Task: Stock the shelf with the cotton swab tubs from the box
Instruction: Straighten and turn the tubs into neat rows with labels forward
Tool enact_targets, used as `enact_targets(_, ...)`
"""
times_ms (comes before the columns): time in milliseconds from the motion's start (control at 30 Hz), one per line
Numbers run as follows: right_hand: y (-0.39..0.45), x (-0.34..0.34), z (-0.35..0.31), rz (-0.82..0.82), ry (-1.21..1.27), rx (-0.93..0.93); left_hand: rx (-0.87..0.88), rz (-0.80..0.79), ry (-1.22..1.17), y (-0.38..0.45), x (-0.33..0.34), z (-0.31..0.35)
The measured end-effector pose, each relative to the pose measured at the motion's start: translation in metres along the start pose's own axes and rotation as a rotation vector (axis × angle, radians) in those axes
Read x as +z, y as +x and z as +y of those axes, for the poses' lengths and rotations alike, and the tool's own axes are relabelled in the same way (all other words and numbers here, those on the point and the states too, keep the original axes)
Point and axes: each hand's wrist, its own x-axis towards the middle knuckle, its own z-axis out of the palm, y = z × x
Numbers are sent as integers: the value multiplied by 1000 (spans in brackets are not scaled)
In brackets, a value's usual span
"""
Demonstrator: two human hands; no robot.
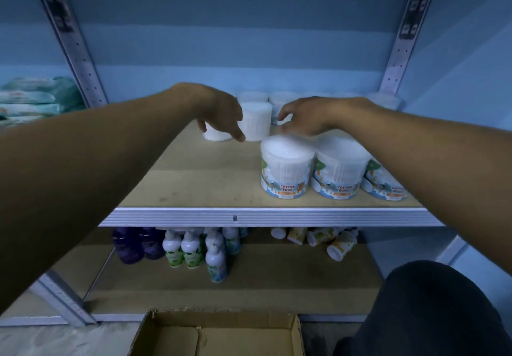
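Fingers of the left hand are seen hanging loosely downward, straight and spread, with nothing held; a white cotton swab tub stands just behind them, and a second tub is partly hidden under the palm. Whether the fingertips touch either tub cannot be told. The right hand is held palm down with its fingers lightly curled, and nothing is gripped by it; it is placed just above the back rim of the front tub, though contact cannot be made out because the lid is blurred.

Three labelled tubs are lined up along the right front of the shelf board, the front tub leftmost, the middle tub touching it, and a third partly covered by the right forearm. More tubs are ranged along the back of the shelf.

Both arms are stretched forward over the board from the lower corners of the view. The left and centre front of the board is left bare up to the ribbed metal edge. Perforated uprights bound the bay on either side. Bottles are stored on the lower shelf, and an open cardboard box is seen on the floor below.
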Motion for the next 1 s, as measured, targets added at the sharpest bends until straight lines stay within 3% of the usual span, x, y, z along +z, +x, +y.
enact_targets(333, 73, 4, -30, 58, 32, 28, -9, 188, 37, 48, 3, -56)
enact_targets(733, 130, 3, -49, 104, 65, -28, 92, 159, 40, 107, 5, -66)
enact_targets(1000, 138, 6, -54, 139, -62, -58, 122, 186, 59, 117, 8, -65)
